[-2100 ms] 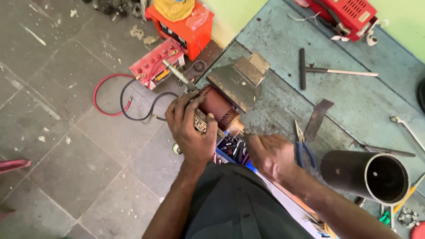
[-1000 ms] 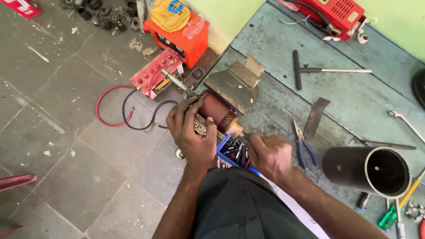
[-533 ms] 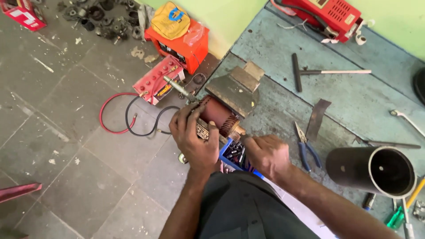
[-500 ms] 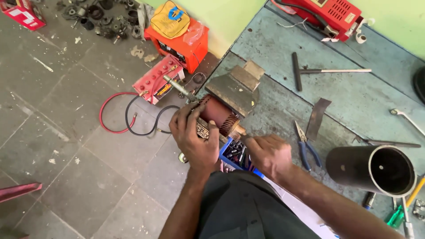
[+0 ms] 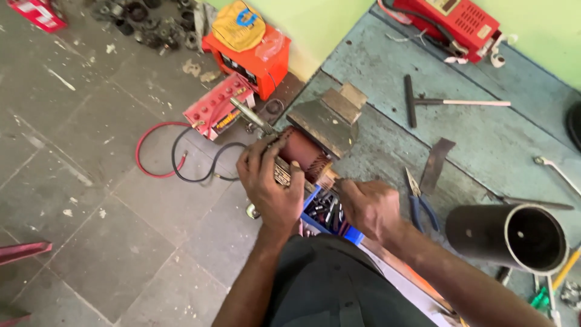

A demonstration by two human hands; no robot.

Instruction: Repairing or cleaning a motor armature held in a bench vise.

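A motor armature (image 5: 302, 154) with a reddish-brown core and copper windings is clamped in a bench vise (image 5: 324, 118) at the edge of the blue-grey workbench (image 5: 484, 145). My left hand (image 5: 269, 181) wraps over the armature's near end and grips it. At the armature's copper end, just right of it, my right hand (image 5: 369, 206) is closed with its fingers pressed on the windings; whether it holds a small tool is hidden. Below both hands a blue tray (image 5: 327, 215) holds several small metal parts.
Blue-handled pliers (image 5: 417, 200), a metal strip (image 5: 437, 163), a T-handle tool (image 5: 436, 102) and a black pipe (image 5: 514, 236) lie on the bench. A red charger box (image 5: 454, 21) sits at the back. On the floor: batteries (image 5: 248, 57), red and black cables (image 5: 175, 154).
The view has shifted slightly. My right hand has moved left from near the pliers to the armature's copper end. My left hand stays gripped on the armature.
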